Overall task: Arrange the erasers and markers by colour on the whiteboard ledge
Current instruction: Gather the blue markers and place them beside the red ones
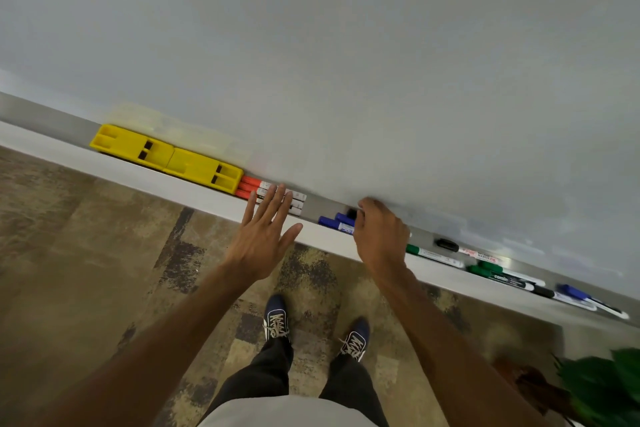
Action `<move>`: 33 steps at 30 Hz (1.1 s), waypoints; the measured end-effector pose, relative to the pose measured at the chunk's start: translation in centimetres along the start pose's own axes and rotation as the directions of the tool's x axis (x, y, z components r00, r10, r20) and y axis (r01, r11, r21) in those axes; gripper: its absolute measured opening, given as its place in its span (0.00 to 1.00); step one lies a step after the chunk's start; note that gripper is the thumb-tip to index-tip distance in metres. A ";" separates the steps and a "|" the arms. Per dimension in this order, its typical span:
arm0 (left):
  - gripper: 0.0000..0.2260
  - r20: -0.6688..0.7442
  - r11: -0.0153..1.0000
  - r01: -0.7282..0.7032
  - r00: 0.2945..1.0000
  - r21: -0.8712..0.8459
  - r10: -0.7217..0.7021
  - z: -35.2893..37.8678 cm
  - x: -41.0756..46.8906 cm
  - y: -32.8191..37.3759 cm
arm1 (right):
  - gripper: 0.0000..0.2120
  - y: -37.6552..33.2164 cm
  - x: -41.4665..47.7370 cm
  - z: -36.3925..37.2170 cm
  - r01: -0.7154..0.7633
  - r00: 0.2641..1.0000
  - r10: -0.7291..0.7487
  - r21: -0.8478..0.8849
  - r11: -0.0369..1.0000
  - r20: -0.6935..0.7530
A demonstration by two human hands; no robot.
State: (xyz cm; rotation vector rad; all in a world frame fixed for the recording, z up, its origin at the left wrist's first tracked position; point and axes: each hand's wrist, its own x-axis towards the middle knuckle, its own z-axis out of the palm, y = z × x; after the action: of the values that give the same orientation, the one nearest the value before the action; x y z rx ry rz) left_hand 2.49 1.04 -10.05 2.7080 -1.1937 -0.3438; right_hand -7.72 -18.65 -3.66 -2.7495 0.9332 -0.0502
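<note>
Two yellow erasers (pixel 166 158) lie end to end at the left of the whiteboard ledge (pixel 194 191). Three red-capped markers (pixel 251 185) lie right beside them. My left hand (pixel 263 232) hovers flat with fingers spread over the red markers' white ends, holding nothing. Two blue-capped markers (pixel 334 221) lie further right, and my right hand (pixel 379 236) is curled down over their barrels and a black cap (pixel 351 213); the grip itself is hidden. Beyond it lie a green marker (pixel 433 255), a black-capped marker (pixel 450 245), more green markers (pixel 491 270), a black one (pixel 540 291) and a blue one (pixel 575 293).
The whiteboard (pixel 346 45) rises just behind the ledge. A patterned carpet (pixel 86 253) and my two shoes (pixel 277 319) are below. A green potted plant (pixel 602 388) stands at the lower right corner.
</note>
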 end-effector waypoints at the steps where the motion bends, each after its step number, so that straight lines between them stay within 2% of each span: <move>1: 0.32 -0.001 1.000 -0.003 1.000 -0.018 0.003 -0.1 0.0 0.6 | 0.02 1.2 -0.2 -0.2 0.019 1.000 -0.017 -0.106 0.994 0.018; 4: 0.32 -0.016 0.996 -0.015 1.000 -0.091 0.014 -0.4 -0.1 2.7 | 0.04 4.1 -0.6 -0.6 0.076 0.994 -0.045 -0.335 0.939 0.100; 7: 0.34 -0.081 0.983 -0.050 0.996 -0.178 0.036 -0.9 -0.3 5.1 | 0.07 6.2 -0.8 -0.8 0.115 0.979 -0.034 -0.405 0.907 0.201; 9: 0.32 -0.094 0.976 -0.053 0.995 -0.211 0.034 -0.9 -0.4 6.5 | 0.07 7.2 -0.6 -0.9 0.142 0.975 -0.055 -0.413 0.899 0.216; 12: 0.27 -0.081 0.965 -0.031 0.997 -0.261 0.010 -0.8 -0.4 8.1 | 0.06 7.7 -0.3 -1.1 0.184 0.974 -0.110 -0.414 0.891 0.196; 18: 0.16 -0.159 0.938 -0.017 0.986 -0.346 -0.040 -0.7 -0.4 10.6 | 0.12 9.0 -0.4 -1.5 0.254 0.967 -0.230 -0.370 0.894 0.110; 21: 0.15 -0.158 0.933 -0.012 0.986 -0.361 -0.048 -0.7 -0.2 11.8 | 0.12 10.1 -0.8 -1.7 0.275 0.960 -0.274 -0.358 0.892 0.056; 25: 0.16 -0.095 0.847 0.086 0.983 -0.524 -0.158 -0.8 0.5 13.6 | 0.09 11.5 -1.6 -2.2 0.259 0.962 -0.274 -0.337 0.905 0.003; 33: 0.16 -0.132 0.934 -0.032 0.991 -0.356 -0.017 -0.1 1.7 16.3 | 0.10 15.9 -3.1 -3.0 0.151 0.988 -0.142 -0.346 0.926 0.051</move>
State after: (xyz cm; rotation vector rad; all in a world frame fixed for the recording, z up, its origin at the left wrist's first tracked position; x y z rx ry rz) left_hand -7.81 -11.12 -6.33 2.3705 -0.9935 -0.3367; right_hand -20.00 -29.61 -4.31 -3.1355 0.7917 0.1385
